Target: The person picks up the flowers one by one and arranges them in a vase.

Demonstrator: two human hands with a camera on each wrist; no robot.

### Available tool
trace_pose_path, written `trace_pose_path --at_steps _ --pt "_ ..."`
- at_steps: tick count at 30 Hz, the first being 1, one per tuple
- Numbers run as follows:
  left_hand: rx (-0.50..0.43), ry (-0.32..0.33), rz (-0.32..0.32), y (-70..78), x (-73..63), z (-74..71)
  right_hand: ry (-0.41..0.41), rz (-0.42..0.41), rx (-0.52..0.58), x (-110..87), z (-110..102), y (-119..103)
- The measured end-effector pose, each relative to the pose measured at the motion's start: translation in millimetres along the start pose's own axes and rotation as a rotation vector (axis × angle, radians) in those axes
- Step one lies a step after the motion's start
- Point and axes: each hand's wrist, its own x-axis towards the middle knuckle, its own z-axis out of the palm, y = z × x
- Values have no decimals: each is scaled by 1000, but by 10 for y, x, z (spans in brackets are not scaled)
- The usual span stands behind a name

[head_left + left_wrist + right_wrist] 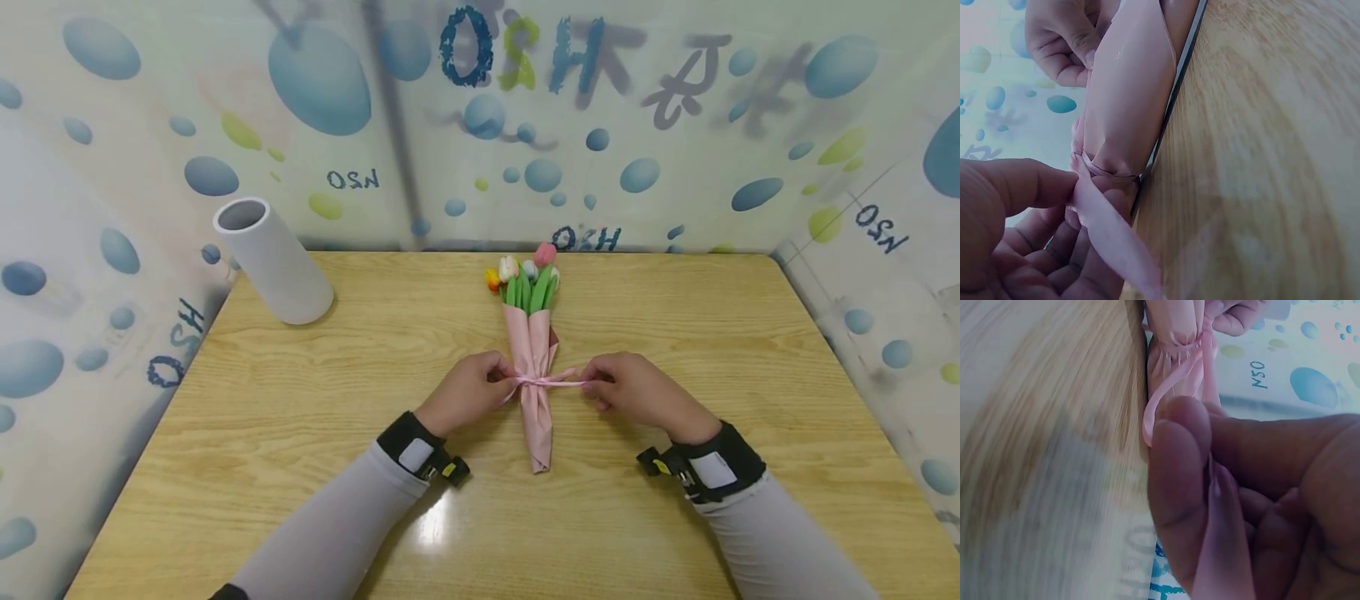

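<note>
Bouquet (531, 354), wrapped and tied, laid flat on the worktop (300, 467) between the two hands. Long axis directed away from the person, blooms toward the far edge, narrow paper end toward the near side.

Binding: pink ribbon (562, 383), passed around the narrowed waist of the bundle and drawn out crosswise, roughly at right angles to the stems. Waist set level with both hands.

Left hand (468, 389): placed just left of the waist, the nearer of the two; ribbon pinched between thumb and fingers close to the tie, a flat tail hanging below the grip in the left wrist view.

Right hand (645, 390): placed to the right, a short span apart from the paper; ribbon pinched between thumb and fingertips, the span toward the tie appearing taut in the head view. A tail is let down beneath the fingers, and a slack curve of ribbon is seen beside the bundle in the right wrist view.

Appearance: tulips (508, 268) in orange-yellow, creamy white, pale grey-blue and pink; green leaves (538, 292) bunched below; matte pink paper (537, 433), gathered into creases at the waist, a darker fold shown at the right edge.

Also listed: white vase (288, 275), stood at the far left corner, well apart from the bouquet.
</note>
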Motion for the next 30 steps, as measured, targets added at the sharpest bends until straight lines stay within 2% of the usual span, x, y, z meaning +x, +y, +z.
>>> trace_pose_path --at_steps 8,24,30 --pt "10 -7 -9 4 -6 -14 -25 -1 -41 2 -15 67" --pt "29 -20 -45 3 8 -31 -66 9 17 -2 -96 191" --pt "20 -22 -47 11 -3 -33 -85 -16 -29 4 -95 198"
